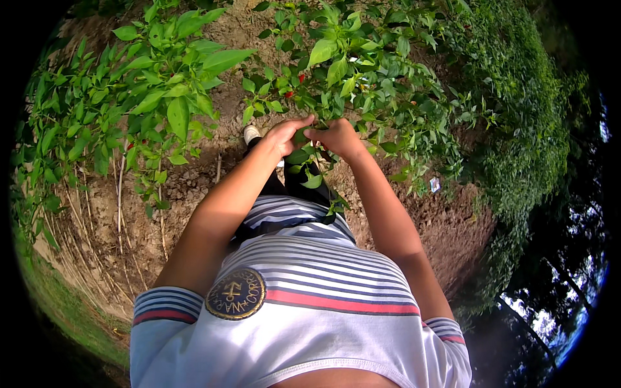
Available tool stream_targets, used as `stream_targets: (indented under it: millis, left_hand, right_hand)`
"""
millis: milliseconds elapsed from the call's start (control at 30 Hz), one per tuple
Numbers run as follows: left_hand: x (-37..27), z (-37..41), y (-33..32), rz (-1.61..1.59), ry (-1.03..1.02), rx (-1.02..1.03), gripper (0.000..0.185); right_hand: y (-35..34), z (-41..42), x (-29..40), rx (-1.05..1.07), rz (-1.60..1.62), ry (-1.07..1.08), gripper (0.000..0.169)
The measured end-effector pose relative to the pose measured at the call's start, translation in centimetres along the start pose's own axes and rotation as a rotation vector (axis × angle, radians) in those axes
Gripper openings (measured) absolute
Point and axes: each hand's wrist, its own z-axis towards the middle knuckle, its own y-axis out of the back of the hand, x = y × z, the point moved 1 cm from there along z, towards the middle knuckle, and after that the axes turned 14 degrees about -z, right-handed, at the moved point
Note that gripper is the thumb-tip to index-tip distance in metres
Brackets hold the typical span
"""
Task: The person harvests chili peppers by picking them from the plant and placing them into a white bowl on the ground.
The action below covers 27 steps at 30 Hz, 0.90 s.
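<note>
Both of my hands are among the stems of a leafy chilli pepper plant. My left hand reaches in from the left, thumb and fingers around leaves near a stem; whether it grips anything is hard to see. From the right comes my right hand, its fingers bent close to the left fingertips, with what it touches hidden by fingers and leaves. A leafy branch hangs below both hands, in front of my dark trousers. Small red chilli peppers show just above my left hand.
Another pepper plant stands on the left, above dry stalks on bare soil. Dense green foliage lines the right. A small piece of litter lies on the soil, and my shoe is beside my left hand.
</note>
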Motion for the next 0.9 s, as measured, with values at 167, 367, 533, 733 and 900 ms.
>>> stream_targets:
  millis: [167, 367, 533, 733, 900]
  left_hand:
    - [0.3, 2.0, 1.4, 0.013, -0.084, 0.098, 0.018]
    - [0.5, 4.2, 5.4, 0.272, -0.269, 0.030, 0.010]
    - [0.7, 1.2, 3.2, 0.072, -0.194, 0.000, 0.018]
    - [2.8, -0.7, 1.4, 0.031, 0.005, -0.008, 0.020]
    - [4.1, 0.0, 2.0, 0.002, 0.064, 0.010, 0.018]
  right_hand:
    - [1.1, -0.6, 1.2, 0.153, 0.307, -0.151, 0.033]
    - [3.6, -2.0, 3.2, 0.342, 0.597, 0.032, 0.030]
    - [7.3, -2.6, 2.0, 0.289, 0.966, 0.087, 0.036]
    - [6.5, -1.4, -1.0, 0.037, 0.390, 0.032, 0.022]
    - [3.0, -1.6, -0.8, -0.045, -0.457, 0.046, 0.039]
